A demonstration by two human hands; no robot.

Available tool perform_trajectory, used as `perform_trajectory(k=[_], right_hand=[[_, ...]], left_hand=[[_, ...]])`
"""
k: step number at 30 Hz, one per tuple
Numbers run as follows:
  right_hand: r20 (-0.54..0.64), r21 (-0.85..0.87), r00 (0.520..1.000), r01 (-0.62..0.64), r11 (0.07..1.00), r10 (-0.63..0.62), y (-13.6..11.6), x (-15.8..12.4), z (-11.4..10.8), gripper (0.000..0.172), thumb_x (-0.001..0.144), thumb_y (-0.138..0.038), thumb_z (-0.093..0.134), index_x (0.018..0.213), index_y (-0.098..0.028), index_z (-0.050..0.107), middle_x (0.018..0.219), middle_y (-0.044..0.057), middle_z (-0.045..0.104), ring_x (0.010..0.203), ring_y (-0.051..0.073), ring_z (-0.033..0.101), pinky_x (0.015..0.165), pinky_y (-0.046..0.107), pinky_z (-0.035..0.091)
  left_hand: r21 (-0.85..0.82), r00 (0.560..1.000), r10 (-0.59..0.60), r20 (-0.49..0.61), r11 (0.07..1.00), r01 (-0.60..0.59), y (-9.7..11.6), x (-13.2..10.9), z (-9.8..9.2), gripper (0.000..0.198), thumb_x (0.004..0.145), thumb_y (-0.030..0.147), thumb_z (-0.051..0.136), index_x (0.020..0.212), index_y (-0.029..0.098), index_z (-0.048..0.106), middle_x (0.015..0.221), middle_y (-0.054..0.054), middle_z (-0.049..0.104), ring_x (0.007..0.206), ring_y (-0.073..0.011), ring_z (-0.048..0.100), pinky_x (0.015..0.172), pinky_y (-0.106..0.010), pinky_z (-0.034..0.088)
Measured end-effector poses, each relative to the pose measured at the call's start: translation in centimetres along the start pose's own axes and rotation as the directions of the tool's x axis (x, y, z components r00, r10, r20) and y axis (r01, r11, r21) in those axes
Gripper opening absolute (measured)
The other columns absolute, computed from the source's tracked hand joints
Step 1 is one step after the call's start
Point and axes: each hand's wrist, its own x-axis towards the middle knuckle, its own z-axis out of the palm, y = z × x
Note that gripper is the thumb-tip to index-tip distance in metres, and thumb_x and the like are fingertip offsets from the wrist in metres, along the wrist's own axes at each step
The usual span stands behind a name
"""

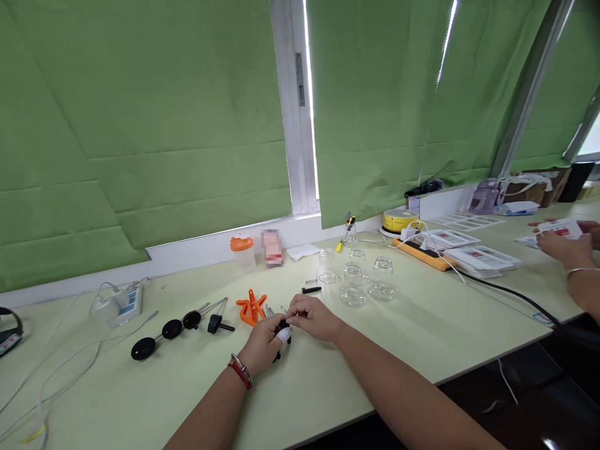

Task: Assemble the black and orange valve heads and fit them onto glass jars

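Observation:
My left hand is closed around a small black part above the table. Fingers of my right hand pinch at the top of that part; anything smaller between the fingertips is hidden. Just beyond my hands lie a black rod-like piece and a metal coil spring. Orange plastic clamp-like pieces rest left of my fingers, with metal pins beside them. Further left are a black handled piece and several rods with round black discs.
Several glass jars stand behind my right hand. An orange-lidded cup is by the wall. White cables and a power strip lie left. At right, another person's hands hold a printed card near paper stacks.

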Motion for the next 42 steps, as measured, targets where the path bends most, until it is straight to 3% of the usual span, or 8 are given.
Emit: perform_trajectory(k=[36,42], right_hand=[[-0.002,0.021,1.000,-0.030,0.999,0.030,-0.21,-0.13,-0.21,0.006,0.076,-0.023,0.068,0.078,-0.020,0.073,0.080,0.002,0.058,0.071,0.014,0.054,0.066,0.027,0.044],[-0.013,-0.028,0.999,-0.037,0.999,0.037,0.18,0.14,-0.50,0.007,0.077,-0.022,0.065,0.078,-0.020,0.071,0.080,0.002,0.060,0.071,0.014,0.055,0.067,0.026,0.044]], left_hand=[[0.007,1.000,0.011,0.003,1.000,-0.012,-0.19,0.13,0.03,0.024,0.084,0.028,0.047,0.098,0.016,0.063,0.079,-0.002,0.061,0.072,-0.0165,0.052,0.068,-0.028,0.043],[0.011,1.000,-0.001,-0.001,1.000,0.001,0.01,0.06,0.05,0.019,0.084,0.027,0.047,0.091,0.016,0.060,0.075,-0.002,0.058,0.070,-0.0162,0.050,0.066,-0.028,0.043]])
